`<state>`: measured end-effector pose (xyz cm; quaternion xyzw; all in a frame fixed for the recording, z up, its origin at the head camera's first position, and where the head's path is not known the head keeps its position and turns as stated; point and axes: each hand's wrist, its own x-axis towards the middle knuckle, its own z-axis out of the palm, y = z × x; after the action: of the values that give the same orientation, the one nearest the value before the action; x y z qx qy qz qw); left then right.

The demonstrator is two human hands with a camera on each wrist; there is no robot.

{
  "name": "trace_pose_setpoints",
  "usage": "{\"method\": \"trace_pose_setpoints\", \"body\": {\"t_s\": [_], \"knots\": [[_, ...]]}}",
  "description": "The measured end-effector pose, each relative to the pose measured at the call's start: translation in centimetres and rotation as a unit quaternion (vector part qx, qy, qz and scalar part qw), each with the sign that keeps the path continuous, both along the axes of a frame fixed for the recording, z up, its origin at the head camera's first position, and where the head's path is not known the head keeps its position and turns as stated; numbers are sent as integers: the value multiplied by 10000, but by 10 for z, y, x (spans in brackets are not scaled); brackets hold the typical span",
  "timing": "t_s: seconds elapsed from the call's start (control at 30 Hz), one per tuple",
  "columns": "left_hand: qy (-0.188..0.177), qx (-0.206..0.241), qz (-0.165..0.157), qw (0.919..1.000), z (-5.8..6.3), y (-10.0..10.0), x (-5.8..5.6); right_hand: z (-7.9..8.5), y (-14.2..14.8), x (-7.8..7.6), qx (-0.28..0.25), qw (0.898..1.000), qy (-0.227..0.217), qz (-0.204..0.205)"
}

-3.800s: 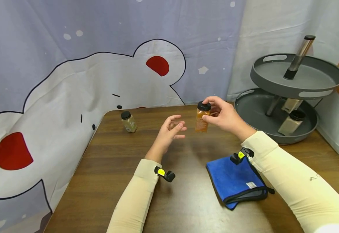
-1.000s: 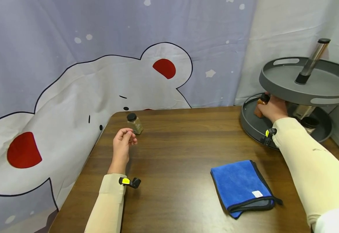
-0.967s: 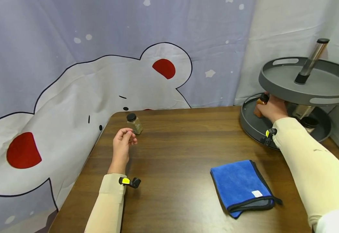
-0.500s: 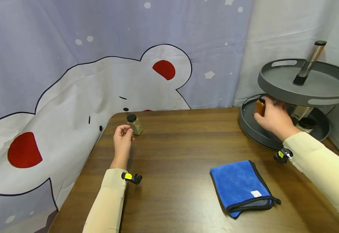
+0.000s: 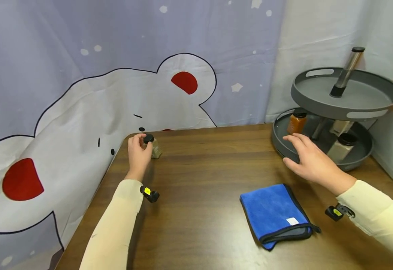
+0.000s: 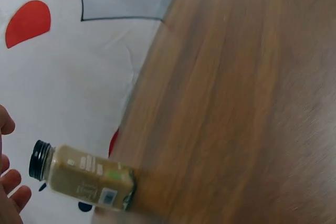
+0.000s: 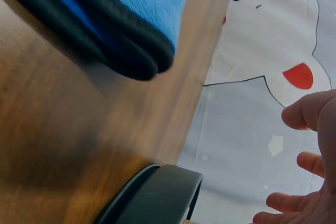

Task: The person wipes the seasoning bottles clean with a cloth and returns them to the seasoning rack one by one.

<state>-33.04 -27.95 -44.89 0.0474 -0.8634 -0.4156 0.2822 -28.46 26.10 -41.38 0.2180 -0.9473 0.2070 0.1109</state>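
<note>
My left hand (image 5: pixel 139 153) is at the black lid of a spice jar (image 5: pixel 156 149) with greenish-tan contents, near the table's back left corner. In the left wrist view a small gap shows between the fingertips and this upright jar (image 6: pixel 89 177). My right hand (image 5: pixel 312 163) holds nothing, its fingers spread loosely in front of a grey two-tier tray (image 5: pixel 368 93). An orange spice jar (image 5: pixel 296 123) with a black lid stands on the lower tier, apart from that hand. Two pale spice jars are also there, one nearer (image 5: pixel 339 150) and one behind (image 5: pixel 340 126), partly hidden.
A folded blue cloth (image 5: pixel 274 210) with black edging lies on the wooden table (image 5: pixel 189 195), left of the right forearm. The tray's upper tier overhangs the jars, with a metal post (image 5: pixel 348 71) rising through it. A printed curtain (image 5: pixel 115 97) hangs behind the table.
My right hand has set the orange jar on the lower tier, let go and drawn back toward me. The left hand has moved left and forward to the greenish-tan jar's lid.
</note>
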Motion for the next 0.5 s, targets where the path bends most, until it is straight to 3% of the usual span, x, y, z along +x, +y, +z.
{"method": "trace_pose_setpoints", "body": {"t_s": [0.13, 0.23, 0.37, 0.5], "knots": [[-337, -898, -50, 9954, 7, -6, -8, -3, -1, 6, -41, 9996, 197, 222], [-751, -1310, -164, 9884, 8, -8, -15, -5, 0, 8, -48, 9993, 250, 266], [-1157, -1363, -235, 9836, 3, -9, -21, -8, 0, 11, -40, 9991, 288, 299], [-1249, -1206, -220, 9846, -1, -11, -23, -14, 0, 14, -35, 9993, 230, 293]]}}
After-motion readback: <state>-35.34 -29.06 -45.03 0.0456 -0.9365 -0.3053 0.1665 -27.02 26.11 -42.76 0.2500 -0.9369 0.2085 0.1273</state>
